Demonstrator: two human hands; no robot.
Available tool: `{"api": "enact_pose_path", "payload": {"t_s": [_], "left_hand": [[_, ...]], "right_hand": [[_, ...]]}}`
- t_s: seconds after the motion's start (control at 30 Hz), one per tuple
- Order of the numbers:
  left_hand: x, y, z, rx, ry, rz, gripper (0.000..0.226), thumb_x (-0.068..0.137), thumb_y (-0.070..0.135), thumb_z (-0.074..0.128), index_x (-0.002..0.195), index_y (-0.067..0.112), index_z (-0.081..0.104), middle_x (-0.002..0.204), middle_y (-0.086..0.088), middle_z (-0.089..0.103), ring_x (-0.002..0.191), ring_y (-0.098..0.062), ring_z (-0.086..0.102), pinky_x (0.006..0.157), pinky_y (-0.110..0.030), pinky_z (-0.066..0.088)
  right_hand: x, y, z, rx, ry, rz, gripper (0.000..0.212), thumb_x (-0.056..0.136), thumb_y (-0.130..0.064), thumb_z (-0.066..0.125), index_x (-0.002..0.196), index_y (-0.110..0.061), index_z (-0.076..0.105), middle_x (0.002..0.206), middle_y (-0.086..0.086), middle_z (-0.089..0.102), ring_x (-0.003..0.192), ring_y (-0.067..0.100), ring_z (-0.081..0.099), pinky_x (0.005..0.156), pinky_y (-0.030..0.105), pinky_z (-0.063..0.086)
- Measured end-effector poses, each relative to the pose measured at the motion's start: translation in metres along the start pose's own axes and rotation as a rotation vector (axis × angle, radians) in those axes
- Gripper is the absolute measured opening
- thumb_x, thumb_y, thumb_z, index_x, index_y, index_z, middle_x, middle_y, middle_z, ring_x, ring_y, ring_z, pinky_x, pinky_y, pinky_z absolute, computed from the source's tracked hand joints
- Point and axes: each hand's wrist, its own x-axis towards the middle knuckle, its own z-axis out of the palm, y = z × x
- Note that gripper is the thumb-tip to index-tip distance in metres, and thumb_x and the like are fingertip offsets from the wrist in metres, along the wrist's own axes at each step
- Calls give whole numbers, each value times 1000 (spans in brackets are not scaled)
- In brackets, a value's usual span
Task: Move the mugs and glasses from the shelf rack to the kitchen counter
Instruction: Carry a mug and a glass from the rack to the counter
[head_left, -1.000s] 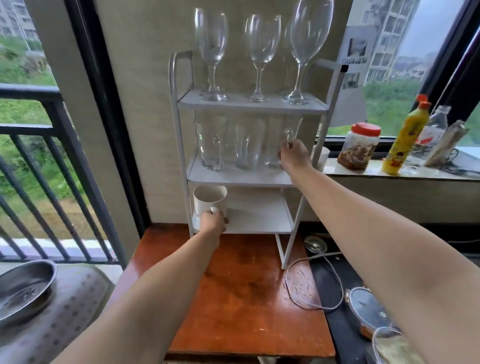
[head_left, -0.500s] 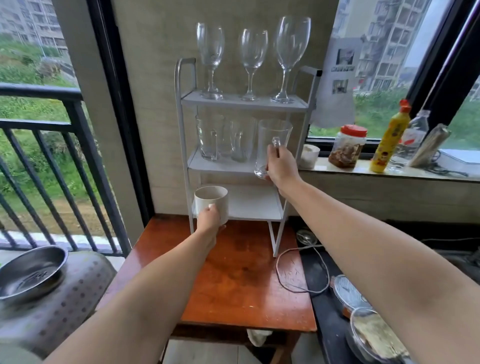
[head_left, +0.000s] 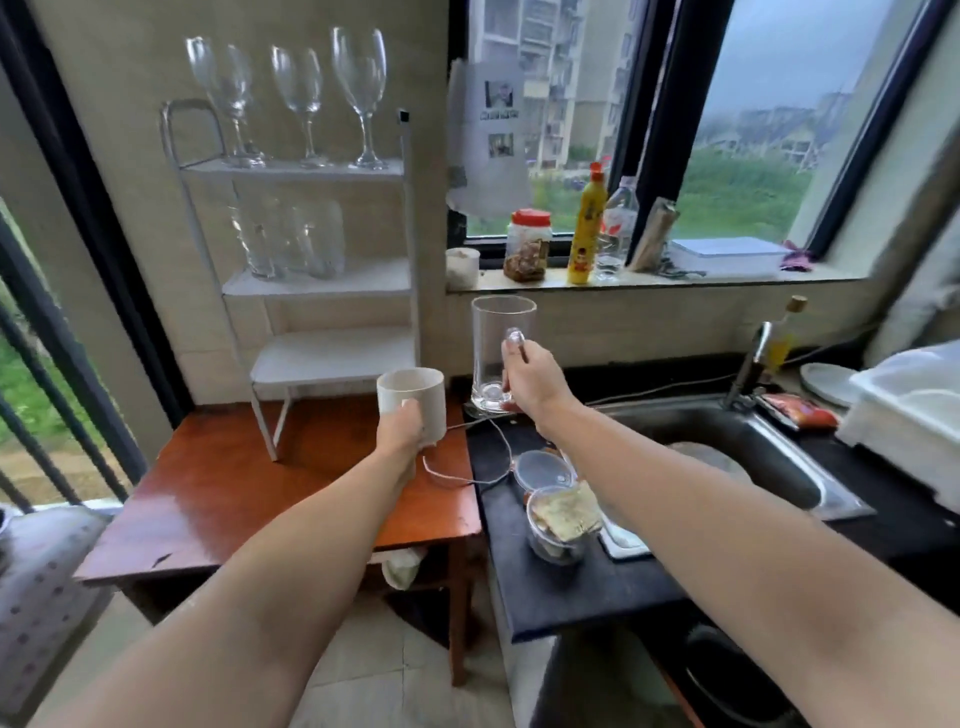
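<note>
My left hand (head_left: 399, 428) grips a white ceramic mug (head_left: 415, 397) by its handle, held in the air over the right edge of the wooden table (head_left: 218, 499). My right hand (head_left: 532, 382) holds a tall clear glass mug (head_left: 498, 353) by its handle, upright, above the back left corner of the dark kitchen counter (head_left: 561, 587). The white shelf rack (head_left: 322, 280) stands at the table's back. Three wine glasses (head_left: 306, 98) stand on its top shelf, two clear glass mugs (head_left: 291, 239) on the middle shelf, and the bottom shelf is bare.
On the counter lie plastic food containers (head_left: 556, 514) and a white cable (head_left: 467, 467). A steel sink (head_left: 727, 452) with a tap is to the right, with a white dish rack (head_left: 914, 410) beyond. Jars and bottles (head_left: 587, 234) line the window sill.
Both hands have lifted their mugs off the rack and carried them right, toward the counter. My view has swung right, bringing the sink and counter into sight.
</note>
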Motion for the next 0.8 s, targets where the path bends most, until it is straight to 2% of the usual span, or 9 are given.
{"api": "enact_pose_path", "payload": {"t_s": [0.1,0.17,0.27,0.33,0.37,0.47,0.57,0.7,0.8], "left_hand": [[-36,-18,54,-22,-108,-32,42,95,15,39,128,-9,50,60,-4,38,47,-16,38,32,-11,36],[-66,-28,93,8,-222,-94,22,94,20,40,97,10,60,64,-1,41,48,-13,44,38,-17,41],[-105,-42,145,-7,-305,-125,29,94,15,38,65,16,41,61,-5,36,45,-15,41,32,-13,36],[-135,-52,177,18,-375,-133,28,95,18,39,67,18,41,62,-3,33,50,-15,35,35,-16,38],[-154,-59,196,33,-437,-142,27,95,21,40,68,19,42,62,-2,33,52,-14,35,40,-20,39],[-195,-73,236,73,-564,-164,16,93,20,42,79,16,49,63,-2,37,52,-14,39,50,-25,42],[-234,-87,277,100,-678,-215,17,88,11,40,99,15,52,64,-2,41,53,-15,42,55,-27,45],[-282,-105,329,160,-802,-289,18,88,10,38,74,15,48,64,-3,38,55,-16,39,54,-27,43],[-310,-123,370,214,-903,-317,35,87,10,38,118,7,55,69,-4,39,58,-17,39,53,-28,43]], "right_hand": [[-29,32,-58,-41,92,75,35,100,-30,39,66,-20,44,68,2,49,80,25,49,82,48,49],[-49,56,-102,-65,172,130,32,99,-29,39,71,-16,49,71,7,52,80,26,50,81,48,48],[-78,87,-162,-87,281,217,28,98,-31,39,83,-12,54,82,13,55,79,27,52,76,40,52],[-97,106,-198,-74,351,279,29,97,-31,39,81,-12,54,80,12,55,73,24,53,56,24,49],[-110,115,-219,-41,401,318,28,97,-31,40,83,-11,54,78,11,55,73,23,53,52,24,48],[-141,135,-263,73,510,400,24,96,-29,40,90,-10,55,70,5,51,68,20,52,62,36,54],[-174,157,-305,111,639,458,26,95,-28,41,77,-14,53,66,2,48,58,14,48,62,34,51],[-217,187,-358,111,810,561,31,96,-30,39,71,-16,52,66,3,49,61,17,49,64,36,54],[-244,209,-395,101,920,632,28,95,-29,37,79,-15,55,68,5,50,65,21,50,74,42,53]]}}
